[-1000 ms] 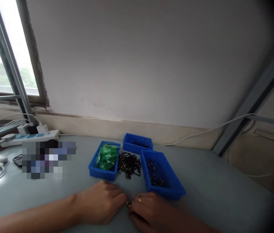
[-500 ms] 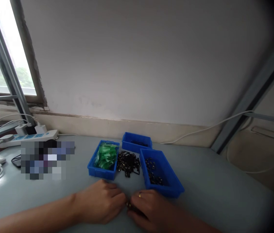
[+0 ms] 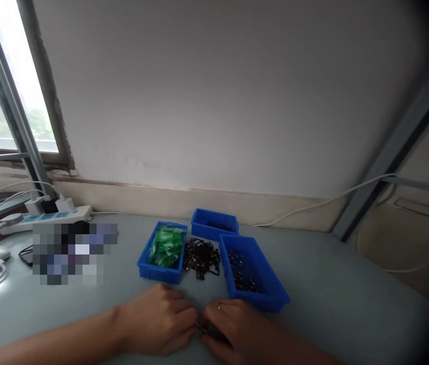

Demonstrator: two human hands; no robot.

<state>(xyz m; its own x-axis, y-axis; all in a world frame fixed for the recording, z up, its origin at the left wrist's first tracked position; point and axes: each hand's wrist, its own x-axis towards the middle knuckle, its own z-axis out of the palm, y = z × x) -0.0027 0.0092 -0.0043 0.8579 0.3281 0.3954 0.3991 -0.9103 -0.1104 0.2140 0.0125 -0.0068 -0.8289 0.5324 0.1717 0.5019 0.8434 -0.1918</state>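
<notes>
My left hand (image 3: 165, 318) is closed, its fingertips curled under and hidden at the front of the table. Facing it, my right hand (image 3: 233, 324), with a ring on one finger, is closed too. A small dark metallic piece (image 3: 201, 327) shows in the narrow gap between the two hands; its kind cannot be made out. Just beyond my hands lies a heap of small dark metal parts (image 3: 201, 257). To its left, a blue bin (image 3: 159, 274) holds green plastic packets (image 3: 167, 246). Right of the heap, a larger blue bin (image 3: 265, 271) contains small dark round pieces (image 3: 243, 282).
Behind the heap stands another blue bin (image 3: 214, 217) with dark parts inside. A white power strip (image 3: 47, 218) with plugs and cables sits at the back left, near a pixelated patch. A wall closes off the table's back; a metal post (image 3: 389, 147) rises at right.
My hands stay together in nearly the same place, with slight finger movement around the small piece. The whole view has shifted slightly.
</notes>
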